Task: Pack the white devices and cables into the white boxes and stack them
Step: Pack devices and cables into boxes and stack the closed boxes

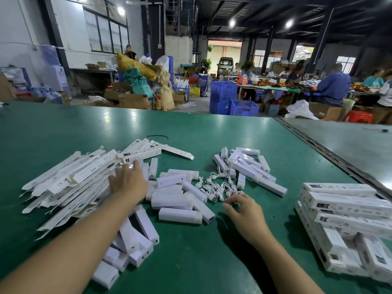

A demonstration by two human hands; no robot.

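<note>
A heap of flat white boxes (pixel 70 181) lies at the left of the green table (pixel 191 262). My left hand (pixel 127 181) reaches onto the heap's right edge, fingers spread over the boxes. White devices lie in piles: one in the middle (pixel 180 198), one further back right (pixel 248 166), one under my left forearm (pixel 131 240). Between them sits a tangle of white cables (pixel 216 187). My right hand (pixel 244 211) hovers at the tangle's near edge, its fingers curved down toward a cable; a grip is not visible. Packed boxes stand stacked (pixel 343 215) at the right.
A black cable tie (pixel 158 136) lies on the table behind the boxes. A metal seam (pixel 331 153) runs diagonally between this table and a grey one at the right. Blue crates (pixel 233 100), cartons and several seated people stand beyond the far edge.
</note>
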